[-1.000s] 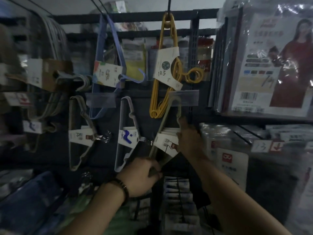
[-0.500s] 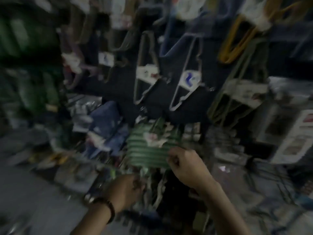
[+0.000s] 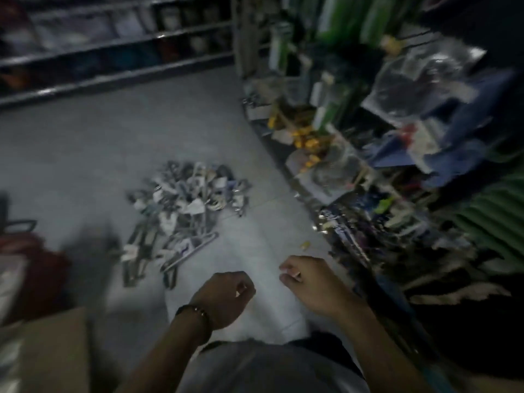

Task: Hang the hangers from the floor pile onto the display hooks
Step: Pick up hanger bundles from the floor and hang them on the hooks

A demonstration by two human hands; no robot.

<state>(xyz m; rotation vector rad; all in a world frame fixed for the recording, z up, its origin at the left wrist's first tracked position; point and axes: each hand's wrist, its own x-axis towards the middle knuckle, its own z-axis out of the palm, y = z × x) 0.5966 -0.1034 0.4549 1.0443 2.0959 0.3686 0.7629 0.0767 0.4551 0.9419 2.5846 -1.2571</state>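
A pile of hangers [image 3: 184, 205] with white paper tags lies on the grey floor, left of centre. One grey hanger [image 3: 190, 251] sticks out at the pile's near edge. My left hand [image 3: 226, 299], with a dark bracelet at the wrist, hovers below and right of the pile, fingers loosely curled and holding nothing. My right hand [image 3: 309, 282] floats beside it, fingers loosely curled, also holding nothing. Neither hand touches the pile. The display hooks are out of view. The picture is dim and blurred.
Crowded shop shelving [image 3: 397, 165] with packaged goods runs down the right side. A long dark shelf unit [image 3: 99, 52] stands across the aisle at the back. A cardboard box [image 3: 51, 353] sits at the lower left, with something red [image 3: 37, 268] above it.
My view has swung from the hook display down and left to the floor pile. Both hands have let go of the hanger on the hook and come down without it.
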